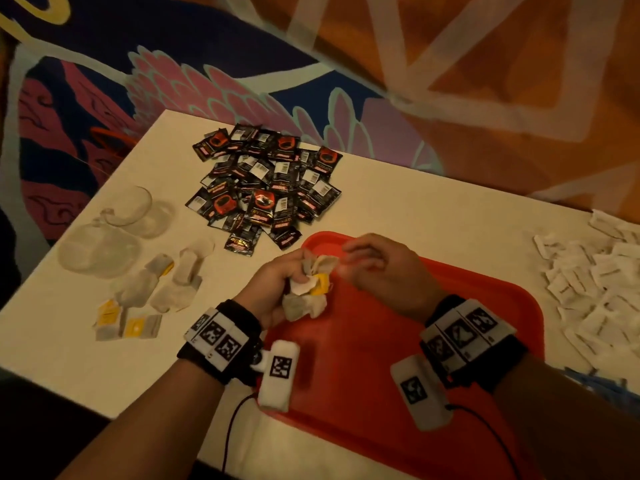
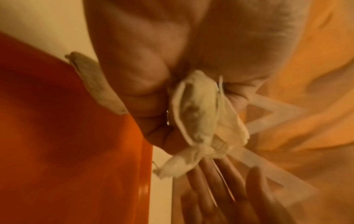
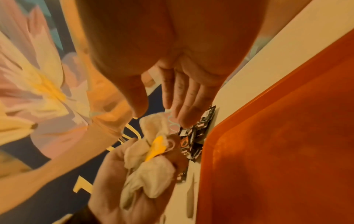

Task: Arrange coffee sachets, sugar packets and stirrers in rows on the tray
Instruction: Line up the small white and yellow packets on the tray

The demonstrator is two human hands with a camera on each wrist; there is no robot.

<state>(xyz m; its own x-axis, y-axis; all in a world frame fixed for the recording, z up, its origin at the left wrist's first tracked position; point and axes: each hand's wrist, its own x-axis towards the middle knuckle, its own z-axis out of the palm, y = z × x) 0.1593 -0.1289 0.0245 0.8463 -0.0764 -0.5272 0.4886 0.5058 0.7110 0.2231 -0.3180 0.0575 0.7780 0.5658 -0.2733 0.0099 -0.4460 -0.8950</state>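
Note:
My left hand grips a crumpled bunch of tea bags with a yellow tag, above the far left corner of the red tray. In the left wrist view the bunch bulges out of my curled fingers, with thin strings trailing down. My right hand hovers just right of the bunch, its fingers straight, thumb apart, holding nothing. A pile of black coffee sachets lies beyond the tray. White sugar packets are heaped at the right. The tray holds nothing.
Several loose tea bags lie left of the tray. Clear plastic cups rest on their sides at the table's left edge. Something blue shows at the right edge below the sugar packets. Patterned carpet surrounds the white table.

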